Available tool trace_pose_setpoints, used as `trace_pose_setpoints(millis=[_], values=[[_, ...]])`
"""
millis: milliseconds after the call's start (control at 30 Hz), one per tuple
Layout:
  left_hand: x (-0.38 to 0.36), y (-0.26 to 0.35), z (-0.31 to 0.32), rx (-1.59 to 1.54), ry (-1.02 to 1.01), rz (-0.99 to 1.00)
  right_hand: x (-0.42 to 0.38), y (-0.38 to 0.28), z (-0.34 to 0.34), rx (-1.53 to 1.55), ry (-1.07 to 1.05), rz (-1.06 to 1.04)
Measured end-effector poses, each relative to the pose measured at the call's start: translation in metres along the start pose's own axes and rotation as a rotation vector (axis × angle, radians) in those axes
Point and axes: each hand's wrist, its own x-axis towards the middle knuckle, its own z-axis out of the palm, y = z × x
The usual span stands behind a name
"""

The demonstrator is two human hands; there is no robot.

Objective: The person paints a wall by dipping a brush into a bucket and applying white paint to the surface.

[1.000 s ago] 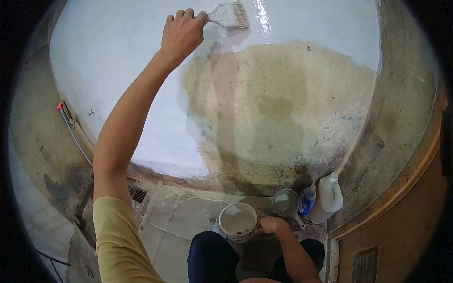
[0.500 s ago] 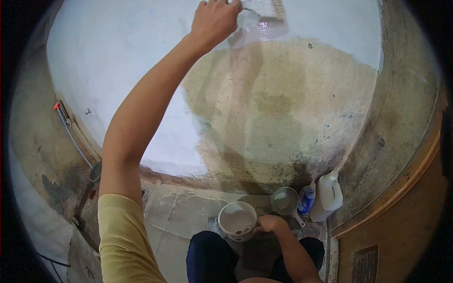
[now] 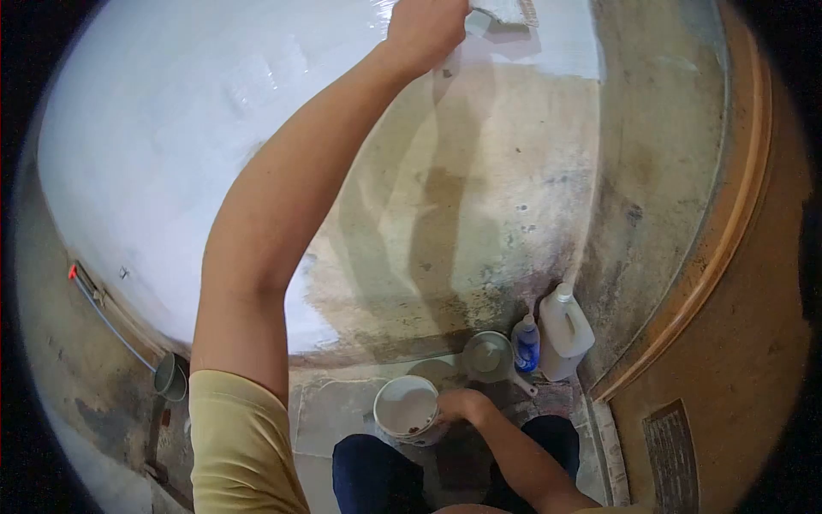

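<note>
My left hand (image 3: pixel 428 34) is raised at the top of the view, fingers closed around a wide paintbrush whose handle is mostly hidden. The pale bristles of the paintbrush (image 3: pixel 514 12) lie against the wall (image 3: pixel 479 171), at the lower border of its fresh white coat. Low down, my right hand (image 3: pixel 460 406) grips the rim of a white bucket (image 3: pixel 407 407) on its right side. Whitish paint shows inside the bucket, which stands between my knees and the wall.
A dipper with a handle (image 3: pixel 488 356), a blue-labelled bottle (image 3: pixel 527 345) and a white jug (image 3: pixel 565 334) stand by the right corner. A dark pail (image 3: pixel 171 377) and a blue stick with a red end (image 3: pixel 116 317) are at left. A brown wooden panel (image 3: pixel 719 377) borders the right.
The view has swung to the right. My left hand has carried the paintbrush rightward along the wall, nearer the corner, where white now covers more. My right hand stays on the bucket.
</note>
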Motion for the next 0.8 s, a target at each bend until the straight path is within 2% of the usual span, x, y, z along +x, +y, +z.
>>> trace_pose_setpoints(millis=[100, 300, 400, 500, 667, 800], values=[[0.021, 0.033, 0.020, -0.046, 0.014, 0.030, 0.006, 0.013, 0.008, 0.081, 0.054, -0.074], [0.035, 0.052, 0.039, -0.038, 0.043, 0.033, -0.040, 0.000, -0.034, 0.048, -0.054, 0.033], [0.027, 0.041, 0.034, -0.007, 0.049, 0.031, -0.027, 0.010, -0.025, 0.046, -0.042, 0.017], [0.016, 0.027, 0.022, 0.029, -0.017, 0.023, -0.018, 0.010, -0.019, 0.040, -0.137, 0.050], [-0.008, 0.001, 0.004, 0.103, -0.081, 0.020, 0.006, 0.019, 0.005, -0.017, -0.034, -0.025], [-0.027, -0.026, -0.003, 0.095, -0.062, -0.014, -0.006, 0.010, -0.008, 0.051, -0.057, 0.006]])
